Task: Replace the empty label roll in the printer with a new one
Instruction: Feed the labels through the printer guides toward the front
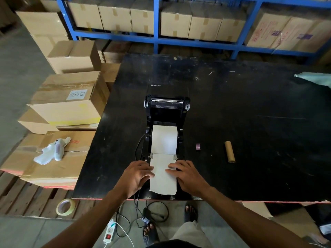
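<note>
Left hand (138, 173): lies flat and spread, palm down, its fingertips pressing the left edge of the paper strip (163, 178); it grips nothing.
Right hand (186, 174): likewise flat and spread, fingers resting on the right edge of the same strip; nothing is held in it.
Paper strip: runs from the new roll toward the person, passes between two small guides (151, 155) and lies over the front of the printer (166, 126), its torn end near the worktop's front edge.
New roll (164, 138): white and full, seated in the bay of the printer.
Lid (167, 102): stands open, tipped back behind the roll.
Empty core (229, 151): a bare cardboard tube lying on the worktop (250, 108), well apart to the right of the printer; a small purplish scrap (198, 146) lies between them.
Done, as it looks: the old core is out, the new roll is in, and the paper is threaded through the guides.
Left, as I judge: straightening the strip, shutting the lid and perhaps tearing off the loose end.
Risk: a skewed strip could feed crooked once the lid closes.
</note>
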Demonstrator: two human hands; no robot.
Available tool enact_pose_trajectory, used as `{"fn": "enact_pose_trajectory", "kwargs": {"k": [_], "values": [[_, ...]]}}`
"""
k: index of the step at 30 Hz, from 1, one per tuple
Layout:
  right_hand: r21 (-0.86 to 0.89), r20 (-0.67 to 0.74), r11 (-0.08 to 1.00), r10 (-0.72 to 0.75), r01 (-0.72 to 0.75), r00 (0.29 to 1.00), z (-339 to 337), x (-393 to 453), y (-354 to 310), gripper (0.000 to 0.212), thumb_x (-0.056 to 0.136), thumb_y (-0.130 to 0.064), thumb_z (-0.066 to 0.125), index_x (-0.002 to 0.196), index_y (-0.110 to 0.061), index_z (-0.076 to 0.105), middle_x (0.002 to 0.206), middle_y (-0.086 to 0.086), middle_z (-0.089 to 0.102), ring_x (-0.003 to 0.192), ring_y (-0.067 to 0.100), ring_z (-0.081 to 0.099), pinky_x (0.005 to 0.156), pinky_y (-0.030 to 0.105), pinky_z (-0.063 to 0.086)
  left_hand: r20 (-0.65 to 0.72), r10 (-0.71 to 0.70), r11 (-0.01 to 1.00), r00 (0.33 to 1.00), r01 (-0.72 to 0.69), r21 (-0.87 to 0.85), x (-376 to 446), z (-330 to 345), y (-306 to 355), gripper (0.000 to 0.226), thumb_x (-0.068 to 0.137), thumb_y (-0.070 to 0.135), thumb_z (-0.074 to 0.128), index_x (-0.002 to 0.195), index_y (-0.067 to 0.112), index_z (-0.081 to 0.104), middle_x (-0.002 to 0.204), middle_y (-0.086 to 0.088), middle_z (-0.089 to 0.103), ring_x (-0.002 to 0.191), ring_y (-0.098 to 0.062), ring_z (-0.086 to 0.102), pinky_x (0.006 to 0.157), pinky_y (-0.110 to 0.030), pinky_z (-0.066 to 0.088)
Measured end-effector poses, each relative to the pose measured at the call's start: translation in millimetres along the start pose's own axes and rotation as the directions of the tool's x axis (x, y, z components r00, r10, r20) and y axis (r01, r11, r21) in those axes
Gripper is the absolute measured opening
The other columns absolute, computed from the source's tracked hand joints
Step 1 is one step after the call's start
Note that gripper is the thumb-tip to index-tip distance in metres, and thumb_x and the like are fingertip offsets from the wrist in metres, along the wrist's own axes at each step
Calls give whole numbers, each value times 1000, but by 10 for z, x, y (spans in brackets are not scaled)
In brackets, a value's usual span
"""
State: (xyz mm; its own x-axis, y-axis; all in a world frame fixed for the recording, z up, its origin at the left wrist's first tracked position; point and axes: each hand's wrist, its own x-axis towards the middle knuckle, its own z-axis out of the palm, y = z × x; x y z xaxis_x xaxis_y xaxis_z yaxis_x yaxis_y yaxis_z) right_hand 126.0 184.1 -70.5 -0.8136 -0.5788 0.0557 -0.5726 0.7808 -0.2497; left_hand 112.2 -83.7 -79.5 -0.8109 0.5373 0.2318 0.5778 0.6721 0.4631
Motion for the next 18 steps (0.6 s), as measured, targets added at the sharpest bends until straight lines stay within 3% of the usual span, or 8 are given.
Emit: {"fn": "enact_pose_trajectory", "kwargs": {"k": [4, 9, 18], "values": [[17, -14, 1000, -17, 17, 1000, -5, -15, -12, 45, 87, -6, 58, 130, -17, 63, 133, 5, 61, 124, 29, 52, 100, 44, 40, -9, 14, 1000, 1000, -14, -2, -14, -32, 63, 19, 75, 9, 84, 85, 24, 80, 109, 5, 75, 110, -20, 66, 93, -36, 53], [51, -34, 999, -13, 15, 999, 5, -35, -25, 44, 85, -5, 59, 126, -18, 66, 130, 5, 63, 121, 30, 53, 95, 43, 43, -2, -5, 1000, 1000, 5, -27, -37, -49, 107, 13, 78, 10, 82, 84, 21, 79, 129, -1, 67, 126, -23, 58, 101, -37, 48], [111, -87, 994, 30, -20, 996, 20, -46, -47, 43, 83, -5, 59, 123, -18, 67, 124, 2, 66, 114, 26, 55, 91, 42, 45, 9, 12, 999, 1000, -12, -50, -48, -53, 121, 13, 82, 7, 78, 87, 18, 74, 123, 1, 70, 123, -20, 60, 100, -40, 49]]}}
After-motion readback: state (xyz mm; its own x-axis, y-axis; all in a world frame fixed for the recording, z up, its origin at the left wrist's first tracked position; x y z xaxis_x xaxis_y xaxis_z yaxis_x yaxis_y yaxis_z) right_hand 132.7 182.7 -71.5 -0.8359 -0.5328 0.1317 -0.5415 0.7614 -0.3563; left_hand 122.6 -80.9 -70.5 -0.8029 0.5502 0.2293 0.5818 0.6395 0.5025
